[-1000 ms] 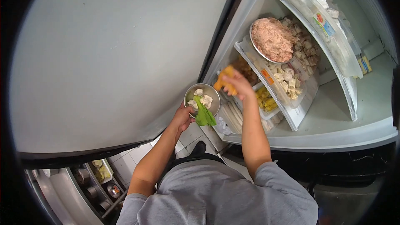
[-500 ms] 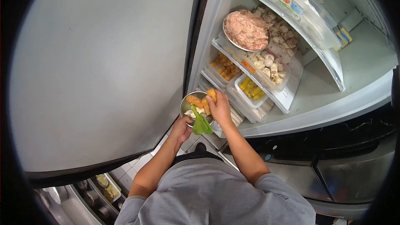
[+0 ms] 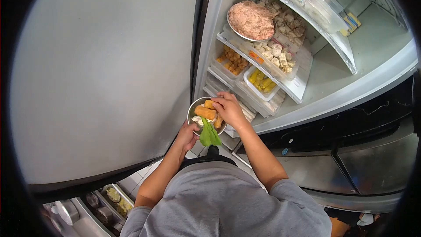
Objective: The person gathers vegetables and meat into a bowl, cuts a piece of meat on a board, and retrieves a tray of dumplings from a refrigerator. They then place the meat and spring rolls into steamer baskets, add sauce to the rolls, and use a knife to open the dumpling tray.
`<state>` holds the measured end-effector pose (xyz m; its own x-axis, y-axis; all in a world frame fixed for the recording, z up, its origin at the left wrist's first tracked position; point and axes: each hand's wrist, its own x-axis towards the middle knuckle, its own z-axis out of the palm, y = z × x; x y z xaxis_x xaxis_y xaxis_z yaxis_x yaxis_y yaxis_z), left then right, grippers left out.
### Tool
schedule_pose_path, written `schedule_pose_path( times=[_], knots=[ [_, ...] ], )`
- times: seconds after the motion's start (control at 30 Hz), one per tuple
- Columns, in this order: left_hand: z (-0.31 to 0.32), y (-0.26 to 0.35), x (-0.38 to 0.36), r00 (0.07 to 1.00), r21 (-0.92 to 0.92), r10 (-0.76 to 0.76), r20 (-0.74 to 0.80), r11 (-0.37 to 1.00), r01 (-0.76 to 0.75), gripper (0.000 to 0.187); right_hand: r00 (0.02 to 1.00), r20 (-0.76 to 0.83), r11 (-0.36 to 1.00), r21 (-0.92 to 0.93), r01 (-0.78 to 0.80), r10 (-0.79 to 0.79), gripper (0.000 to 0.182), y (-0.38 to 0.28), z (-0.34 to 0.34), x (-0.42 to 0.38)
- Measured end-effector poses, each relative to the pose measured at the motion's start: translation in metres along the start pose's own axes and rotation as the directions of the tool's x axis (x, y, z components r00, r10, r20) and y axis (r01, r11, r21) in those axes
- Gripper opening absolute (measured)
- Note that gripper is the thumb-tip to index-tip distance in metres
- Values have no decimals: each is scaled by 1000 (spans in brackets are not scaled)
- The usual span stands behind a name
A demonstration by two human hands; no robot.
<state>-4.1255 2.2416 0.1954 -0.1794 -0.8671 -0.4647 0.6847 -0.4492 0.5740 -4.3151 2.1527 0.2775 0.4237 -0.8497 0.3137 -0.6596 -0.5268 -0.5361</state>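
Watching through the head view, I have the left hand [image 3: 187,136] clamped on the near-left rim of a metal bowl [image 3: 190,112], held between the grey panel [image 3: 105,79] at left and the fridge shelf [image 3: 303,81] at right. Golden fried pieces [image 3: 205,113] lie in the bowl, a white piece [image 3: 197,121] near its left side, a green leaf [image 3: 210,136] over the near rim. My right hand [image 3: 230,110] bends its fingers over the right rim toward the fried pieces — I cannot tell whether they pinch one. Farther right sit orange morsels [image 3: 233,60] and yellow pieces [image 3: 263,81] in tubs — pink mince [image 3: 251,19] beyond.
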Motion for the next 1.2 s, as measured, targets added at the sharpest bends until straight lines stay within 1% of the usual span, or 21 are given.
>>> schedule_pose_path(
  times=[0.07,0.1,0.17,0.2,0.27,0.33,0.4,0.43,0.47,0.5,0.53,0.6,0.67,0.73,0.8,0.87,1.0,1.07,1.1,1.13,1.2],
  knots=[
    [-15,0,1,1000,4,15,3,1000,-15,55,998,-64,998,64,17,-13,38,2,6,-5],
    [-18,2,-1,1000,-54,12,7,998,-11,58,997,-74,998,57,13,-9,38,-5,1,-6],
    [-22,5,-6,1000,-97,-6,-27,995,3,60,972,-73,937,288,-196,225,49,-17,-14,-10],
    [-23,7,-11,1000,-87,-13,-5,996,12,60,968,-94,940,278,-200,233,49,-11,-19,-14],
    [-32,8,-20,999,-73,26,-20,997,-27,60,853,-372,928,210,-307,366,61,19,-31,-26],
    [-48,3,-26,999,-80,21,-26,996,-23,60,650,-515,826,286,-486,560,70,72,-52,-40],
    [-62,-2,-30,999,-91,25,-45,995,-29,61,502,-827,835,-74,-545,254,56,157,-58,-47],
    [-69,-5,-33,999,-97,3,-49,995,-8,60,500,-829,838,-72,-541,252,56,164,-69,-43],
    [-73,-7,-34,999,-101,-19,-50,995,14,60,449,-578,701,342,-626,682,51,168,-80,-36],
    [-75,-10,-35,997,-111,-4,-72,994,-4,61,365,-148,372,629,-683,919,46,170,-86,-31],
    [-78,-12,-36,998,-108,4,-65,994,-11,61,370,-154,379,633,-675,916,46,185,-80,-30],
    [-84,-15,-37,999,-73,-12,-38,997,9,62,437,-366,558,669,-490,822,31,208,-60,-22],
    [-85,-11,-44,1000,-60,-7,-30,998,5,63,438,-406,590,646,-484,803,27,157,-62,-7],
    [-78,-6,-54,994,-82,-32,-104,996,23,64,417,-289,397,896,-198,861,18,147,-48,0],
    [-88,-9,-52,996,-95,-11,-93,995,2,62,426,-295,409,889,-205,855,11,142,-33,17],
    [-101,-11,-49,999,-85,-4,-46,996,0,60,496,-377,558,777,-290,782,12,138,-18,39],
    [-92,-5,-60,990,-112,16,-137,993,-32,60,504,-461,606,777,-168,730,13,152,30,94],
    [-90,-3,-64,986,-127,37,-161,990,-58,60,465,-551,715,608,-345,693,25,156,42,113],
    [-97,-5,-61,987,-136,24,-158,990,-46,61,480,-626,789,503,-353,614,33,168,51,119],
    [-100,-4,-64,987,-136,29,-159,989,-51,61,483,-625,790,504,-349,613,33,175,56,123],
    [-106,-3,-69,987,-79,30,-158,996,-43,61,510,-740,896,311,-318,438,35,185,61,126]
  ],
)
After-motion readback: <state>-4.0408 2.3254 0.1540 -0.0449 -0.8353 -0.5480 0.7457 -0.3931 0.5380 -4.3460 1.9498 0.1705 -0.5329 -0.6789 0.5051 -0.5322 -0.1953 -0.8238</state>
